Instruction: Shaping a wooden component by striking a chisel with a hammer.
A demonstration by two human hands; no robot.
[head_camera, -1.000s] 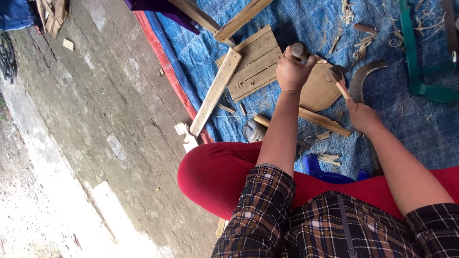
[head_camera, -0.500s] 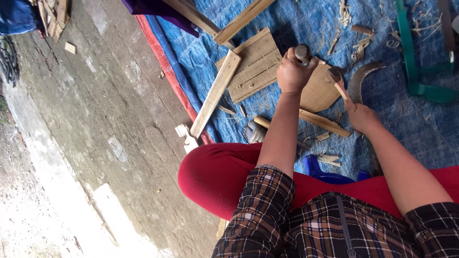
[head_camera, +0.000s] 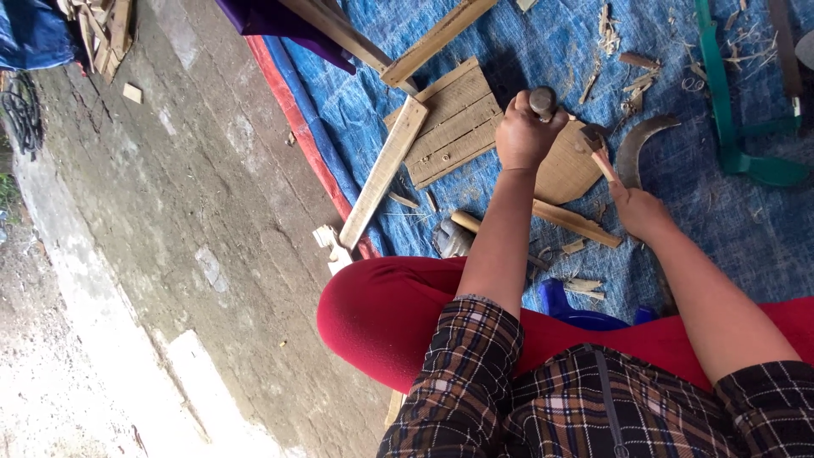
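My left hand (head_camera: 524, 134) is closed around a dark round tool handle (head_camera: 543, 100), held upright on a flat, shield-shaped piece of wood (head_camera: 566, 174) lying on the blue tarp (head_camera: 543, 51). My right hand (head_camera: 640, 212) grips the thin wooden shaft of a small hammer (head_camera: 593, 144). The hammer's head sits over the wood piece, just right of my left hand. A curved sickle blade (head_camera: 640, 146) lies beside the hammer.
A slatted wooden panel (head_camera: 449, 127), a long plank (head_camera: 383, 170) and a short stick (head_camera: 577, 222) lie around the work. A green frame (head_camera: 731, 136) is at the right, a blue bowl (head_camera: 581, 315) by my red-clad leg (head_camera: 390, 314). Bare concrete (head_camera: 170, 237) lies to the left.
Both hands keep their grips and stay almost in place over the wood piece; the hammer head has shifted only slightly.
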